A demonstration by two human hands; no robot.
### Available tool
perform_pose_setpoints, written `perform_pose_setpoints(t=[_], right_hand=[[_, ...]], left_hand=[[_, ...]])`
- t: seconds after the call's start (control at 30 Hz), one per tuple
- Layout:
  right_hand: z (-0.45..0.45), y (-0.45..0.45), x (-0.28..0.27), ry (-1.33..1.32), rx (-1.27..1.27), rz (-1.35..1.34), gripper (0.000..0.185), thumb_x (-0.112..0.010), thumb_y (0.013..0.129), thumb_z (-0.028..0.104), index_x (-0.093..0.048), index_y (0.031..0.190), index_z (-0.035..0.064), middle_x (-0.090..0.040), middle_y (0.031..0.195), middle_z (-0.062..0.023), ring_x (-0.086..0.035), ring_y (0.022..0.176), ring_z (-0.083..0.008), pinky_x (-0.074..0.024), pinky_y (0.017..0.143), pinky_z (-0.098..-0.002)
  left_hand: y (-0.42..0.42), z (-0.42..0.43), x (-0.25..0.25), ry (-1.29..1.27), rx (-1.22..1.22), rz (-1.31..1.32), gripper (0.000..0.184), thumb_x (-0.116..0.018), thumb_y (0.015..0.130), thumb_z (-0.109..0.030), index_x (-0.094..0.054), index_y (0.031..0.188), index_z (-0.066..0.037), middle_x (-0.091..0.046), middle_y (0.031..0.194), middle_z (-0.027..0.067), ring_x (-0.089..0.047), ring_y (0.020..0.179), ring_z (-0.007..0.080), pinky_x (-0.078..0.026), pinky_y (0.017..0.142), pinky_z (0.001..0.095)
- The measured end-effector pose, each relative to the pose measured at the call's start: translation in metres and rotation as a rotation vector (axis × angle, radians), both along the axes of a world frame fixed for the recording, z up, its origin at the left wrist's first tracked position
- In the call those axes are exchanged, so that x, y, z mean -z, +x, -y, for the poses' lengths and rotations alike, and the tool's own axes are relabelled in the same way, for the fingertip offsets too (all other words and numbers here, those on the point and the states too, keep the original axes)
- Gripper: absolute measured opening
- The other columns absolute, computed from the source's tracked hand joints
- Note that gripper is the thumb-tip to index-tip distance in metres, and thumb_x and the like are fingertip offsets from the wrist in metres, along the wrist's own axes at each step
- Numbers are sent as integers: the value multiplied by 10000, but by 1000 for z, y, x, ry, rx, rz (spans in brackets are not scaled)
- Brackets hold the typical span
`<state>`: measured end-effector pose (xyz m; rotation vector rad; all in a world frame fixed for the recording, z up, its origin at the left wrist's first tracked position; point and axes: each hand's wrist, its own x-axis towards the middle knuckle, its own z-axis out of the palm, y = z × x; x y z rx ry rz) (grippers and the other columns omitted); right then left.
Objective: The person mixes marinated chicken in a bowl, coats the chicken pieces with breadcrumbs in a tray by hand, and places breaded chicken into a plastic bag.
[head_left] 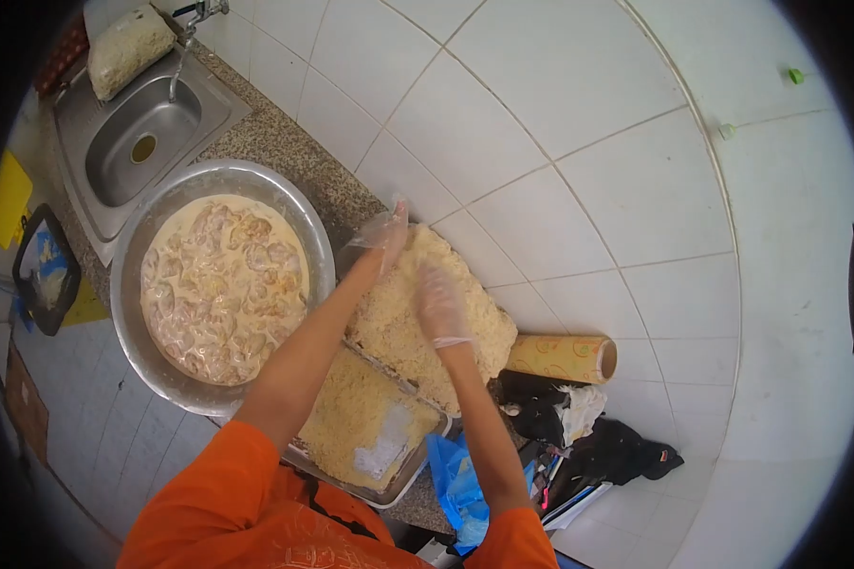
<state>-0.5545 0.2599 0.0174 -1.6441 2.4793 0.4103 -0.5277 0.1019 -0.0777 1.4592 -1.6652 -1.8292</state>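
A heap of pale crumbly coating [479, 332] fills the tray by the tiled wall. My left hand [392, 237], in a clear plastic glove, is at the heap's far left edge with its fingers stretched out. Over the middle of the heap is my right hand [440, 305], also gloved; its fingers are blurred and partly hidden against the coating. To the left stands a large metal bowl [318, 223] of raw-looking meat pieces in creamy liquid [223, 284]. Nearer my body, a second tray [403, 488] holds finer yellowish crumbs [337, 417].
A steel sink [142, 142] with a tap [192, 24] lies at the far left, a filled plastic bag [128, 52] on its rim. Right of the trays are a patterned roll [560, 358], a blue plastic bag [460, 484] and black cloth [617, 460]. The wall borders the granite counter [275, 156].
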Motion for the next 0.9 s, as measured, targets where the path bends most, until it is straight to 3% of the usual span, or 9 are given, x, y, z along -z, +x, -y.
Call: perform_pose_setpoints(t=[0.1,0.27,0.4,0.47,0.57,0.6,0.67,0.8,0.9], right_hand=[[-1,14,30,-183,-100,-55,554,-524,1047,179,-458,1533,-78,-595,1485,-252,-503,1438,-402,-365,1228,-449],[5,-17,26,-560,-84,-71,686,-592,1004,266,-416,1561,-93,-614,1446,-239,-544,1377,-392,-353,1227,-482],[32,-22,10,-132,-13,-6,504,-608,1010,259,-621,1425,-27,-613,1472,-242,-551,1410,-343,-267,1289,-483],[51,-9,-15,179,16,11,450,-620,1001,275,-699,1338,-13,-635,1448,-229,-581,1377,-320,-252,1296,-473],[50,-14,30,-45,-2,-58,472,-618,954,294,-709,1239,-70,-753,1127,-219,-671,1212,-318,-374,1206,-479],[53,-18,33,-12,-10,-21,486,-600,970,290,-686,1275,-78,-737,1180,-233,-657,1238,-331,-370,1209,-484],[57,-27,28,48,-18,45,516,-565,1004,282,-639,1348,-95,-705,1287,-260,-631,1288,-357,-364,1216,-495],[2,-4,20,-465,175,96,581,-541,1049,257,-486,1499,-107,-557,1510,-291,-522,1411,-434,-360,1220,-503],[-78,80,-10,-751,345,202,562,-574,1052,223,-481,1523,-69,-557,1505,-311,-524,1407,-464,-410,1175,-509]], left_hand=[[13,0,-4,-210,83,84,855,-250,1097,-658,-721,1271,33,-703,1307,288,-651,1255,474,-476,1085,543],[20,-14,-28,-138,111,66,857,-269,1087,-674,-731,1250,30,-700,1307,290,-642,1264,475,-478,1080,539],[11,-11,-4,-132,121,-52,876,-282,1078,-701,-737,1247,28,-693,1307,306,-629,1274,486,-476,1090,520],[-21,-8,56,-119,7,-107,884,-285,1078,-707,-747,1199,37,-700,1257,320,-660,1209,475,-497,1046,523],[-1,-7,40,-151,94,-113,816,-294,1102,-663,-711,1300,9,-723,1263,251,-670,1213,395,-479,1077,469],[8,-5,18,-180,175,-113,786,-297,1113,-640,-691,1362,-7,-733,1279,213,-667,1231,358,-465,1103,441],[6,9,1,-279,329,-19,683,-357,1113,-559,-708,1202,19,-729,1204,244,-660,1165,444,-497,1059,495],[14,-8,-47,-530,310,-58,463,-440,1107,-372,-720,1107,-3,-728,1152,240,-648,1104,501,-520,1021,517],[18,-31,-44,-1082,528,-103,309,-507,1073,-183,-745,1195,-29,-716,1259,233,-669,1176,420,-499,1036,518]])
